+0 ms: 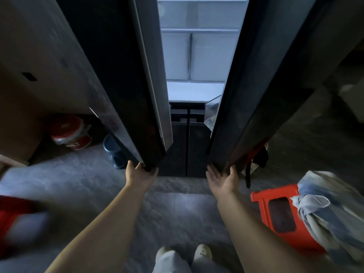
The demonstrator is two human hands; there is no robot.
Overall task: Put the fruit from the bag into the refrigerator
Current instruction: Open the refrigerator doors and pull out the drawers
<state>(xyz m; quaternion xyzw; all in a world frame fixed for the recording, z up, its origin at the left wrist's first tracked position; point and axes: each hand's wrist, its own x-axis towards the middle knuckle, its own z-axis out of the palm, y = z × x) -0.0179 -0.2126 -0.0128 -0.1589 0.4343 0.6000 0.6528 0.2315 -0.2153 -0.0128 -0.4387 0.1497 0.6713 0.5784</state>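
Observation:
A tall dark refrigerator stands right before me with its two upper doors partly swung out. My left hand grips the bottom corner of the left door. My right hand rests with spread fingers against the bottom edge of the right door. Between the doors I see the lit white interior with shelves and drawers. A pale blue-and-white bag sits on a red stool at the right. No fruit shows.
The red stool stands at the right by my feet. A red-and-white jug and a dark blue bin sit on the floor at left, under a cabinet. A blurred red object lies far left. Lower fridge doors stay shut.

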